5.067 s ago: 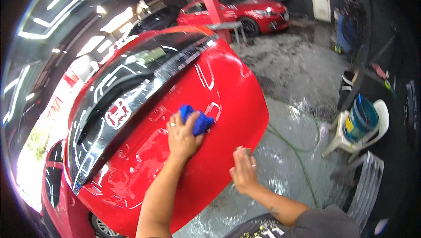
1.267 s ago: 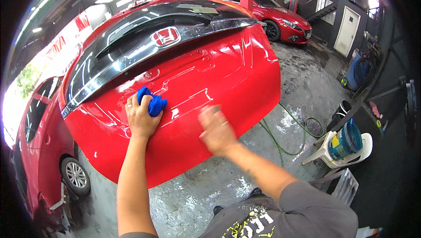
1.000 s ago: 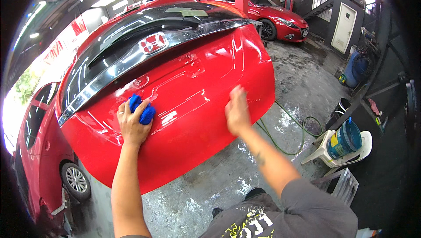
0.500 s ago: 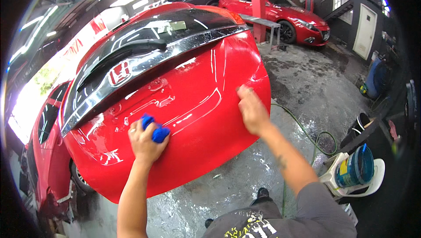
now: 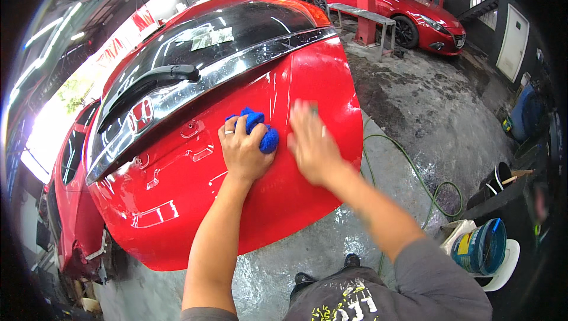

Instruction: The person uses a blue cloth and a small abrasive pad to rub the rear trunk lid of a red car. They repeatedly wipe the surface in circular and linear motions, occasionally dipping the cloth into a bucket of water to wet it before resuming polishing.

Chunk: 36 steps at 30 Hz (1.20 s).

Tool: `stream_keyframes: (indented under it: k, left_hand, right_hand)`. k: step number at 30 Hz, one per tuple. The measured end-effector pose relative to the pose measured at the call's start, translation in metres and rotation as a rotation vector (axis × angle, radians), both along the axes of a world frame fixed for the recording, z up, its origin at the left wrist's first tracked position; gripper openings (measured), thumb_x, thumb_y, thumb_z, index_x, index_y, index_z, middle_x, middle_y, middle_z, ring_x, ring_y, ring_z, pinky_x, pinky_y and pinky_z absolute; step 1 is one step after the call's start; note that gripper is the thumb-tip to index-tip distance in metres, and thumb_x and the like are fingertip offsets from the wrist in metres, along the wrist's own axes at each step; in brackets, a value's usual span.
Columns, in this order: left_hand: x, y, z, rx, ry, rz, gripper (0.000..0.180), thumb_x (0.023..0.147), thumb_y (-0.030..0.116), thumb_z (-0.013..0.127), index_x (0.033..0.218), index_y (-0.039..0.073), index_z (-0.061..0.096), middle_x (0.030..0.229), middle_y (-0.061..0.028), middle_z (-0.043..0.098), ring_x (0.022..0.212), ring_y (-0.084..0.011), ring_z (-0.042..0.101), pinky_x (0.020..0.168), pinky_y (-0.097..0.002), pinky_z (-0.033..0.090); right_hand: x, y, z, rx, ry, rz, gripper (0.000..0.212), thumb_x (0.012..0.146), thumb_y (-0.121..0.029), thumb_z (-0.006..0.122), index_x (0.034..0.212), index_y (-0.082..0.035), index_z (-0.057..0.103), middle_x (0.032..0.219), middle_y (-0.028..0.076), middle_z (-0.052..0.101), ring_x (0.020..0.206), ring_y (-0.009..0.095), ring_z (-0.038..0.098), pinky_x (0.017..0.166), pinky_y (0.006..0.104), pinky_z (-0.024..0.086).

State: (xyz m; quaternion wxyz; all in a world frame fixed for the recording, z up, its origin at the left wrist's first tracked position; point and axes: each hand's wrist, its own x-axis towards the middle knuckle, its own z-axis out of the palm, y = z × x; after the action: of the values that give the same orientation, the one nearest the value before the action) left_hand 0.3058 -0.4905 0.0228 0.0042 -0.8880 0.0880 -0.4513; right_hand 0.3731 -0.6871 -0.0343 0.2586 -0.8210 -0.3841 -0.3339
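Note:
The red tailgate (image 5: 248,203) of a car fills the middle of the view, with a chrome trim strip (image 5: 207,81) and a dark rear window (image 5: 236,28) above it. My left hand (image 5: 244,149) is closed round a bunched blue cloth (image 5: 269,140), which rests against the panel. Beside it, my right hand (image 5: 310,143) lies flat on the tailgate, fingers stretched out and blurred by motion. A small greenish patch shows at its fingertips, too smeared to make out. Glossy streaks and reflections cover the red paint.
A green hose (image 5: 414,167) trails over the wet grey floor on the right. A blue-green bucket (image 5: 473,249) sits on a white plastic chair (image 5: 513,256) at lower right. Farther back stand a metal bench (image 5: 367,13), a red post (image 5: 365,2) and another red car (image 5: 435,22).
My left hand has moved right and up over the tailgate with the blue cloth. My right hand has moved left, close to it. The view has shifted a little.

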Motion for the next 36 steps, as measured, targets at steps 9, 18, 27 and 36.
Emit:
stream_keyframes:
  k: [9, 18, 27, 36]
  left_hand:
    - [0.011, -0.011, -0.003, -0.082, -0.058, -0.061, 0.03, 0.072, 0.029, 0.092, 0.097, 0.019, 0.079, 0.124, -0.0149, 0.071, 0.124, -0.0433, 0.062, 0.105, -0.0581, 0.047]
    - [0.0, 0.002, 0.001, -0.073, -0.048, -0.045, 0.027, 0.073, 0.03, 0.092, 0.095, 0.019, 0.08, 0.121, -0.0141, 0.071, 0.122, -0.042, 0.063, 0.104, -0.0572, 0.047]
    - [0.0, 0.007, -0.001, -0.107, -0.053, -0.046, 0.026, 0.074, 0.03, 0.091, 0.095, 0.019, 0.08, 0.121, -0.0155, 0.072, 0.121, -0.042, 0.064, 0.104, -0.0568, 0.047]
    - [0.005, -0.002, 0.002, -0.11, -0.056, -0.074, 0.024, 0.075, 0.03, 0.089, 0.095, 0.019, 0.079, 0.123, -0.0133, 0.073, 0.12, -0.0414, 0.065, 0.103, -0.0553, 0.047]
  right_hand:
    - [0.108, -0.012, 0.058, 0.118, 0.087, -0.037, 0.065, 0.117, -0.034, 0.053, 0.164, 0.009, 0.043, 0.174, 0.035, 0.038, 0.165, 0.047, 0.035, 0.137, 0.0536, 0.028]
    - [0.042, 0.006, 0.021, 0.038, -0.028, 0.031, 0.066, 0.112, -0.029, 0.059, 0.164, 0.008, 0.042, 0.174, 0.033, 0.039, 0.164, 0.048, 0.036, 0.136, 0.057, 0.028]
    - [-0.01, 0.002, -0.002, -0.059, 0.06, 0.08, 0.068, 0.113, -0.026, 0.059, 0.166, 0.01, 0.037, 0.177, 0.034, 0.033, 0.166, 0.048, 0.033, 0.137, 0.0555, 0.028]
    - [0.093, 0.011, 0.045, 0.086, 0.012, -0.058, 0.064, 0.118, -0.033, 0.05, 0.165, 0.01, 0.04, 0.175, 0.034, 0.037, 0.165, 0.048, 0.034, 0.137, 0.0552, 0.027]
